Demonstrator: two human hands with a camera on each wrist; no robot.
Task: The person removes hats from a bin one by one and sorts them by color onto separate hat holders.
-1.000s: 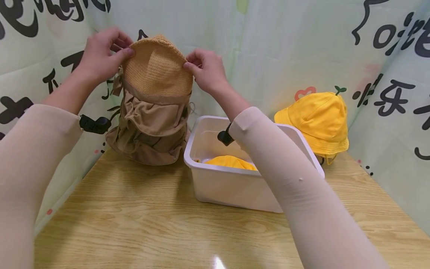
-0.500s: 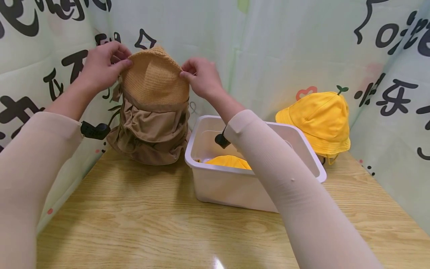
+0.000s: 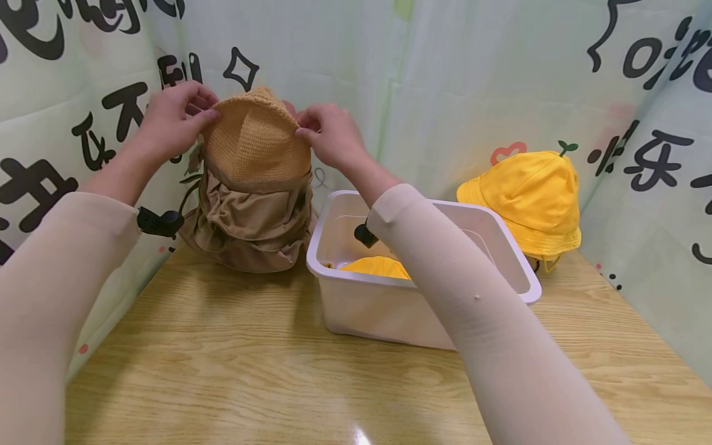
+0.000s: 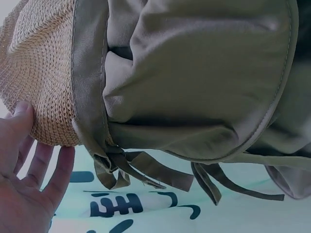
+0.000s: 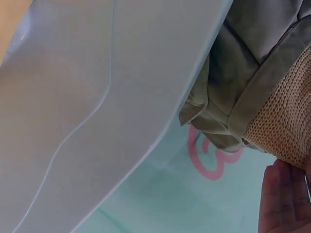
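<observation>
A tan woven hat [image 3: 258, 142] stands partly inside the mouth of a brown backpack [image 3: 250, 213], its lower part hidden behind the fabric edge. My left hand [image 3: 177, 120] pinches the hat's left edge between thumb and fingers. On the opposite edge, my right hand [image 3: 334, 133] pinches the weave in the same way. The left wrist view has the left thumb pressed on the woven hat [image 4: 48, 82], just above the backpack's hem [image 4: 90, 68]. Fingers of the right hand [image 5: 284, 199] reach up to the hat's edge in the right wrist view.
A white plastic bin [image 3: 384, 309] stands right of the backpack, under my right forearm, with a yellow cloth item [image 3: 378, 267] inside. Behind its right end sits a yellow bucket hat [image 3: 525, 201] with a green sprout. A printed curtain [image 3: 423, 111] encloses the wooden table [image 3: 250, 371].
Both hands have moved down together with the woven hat, so its top now stands lower and less of it shows above the backpack. The bin and yellow hat have stayed put.
</observation>
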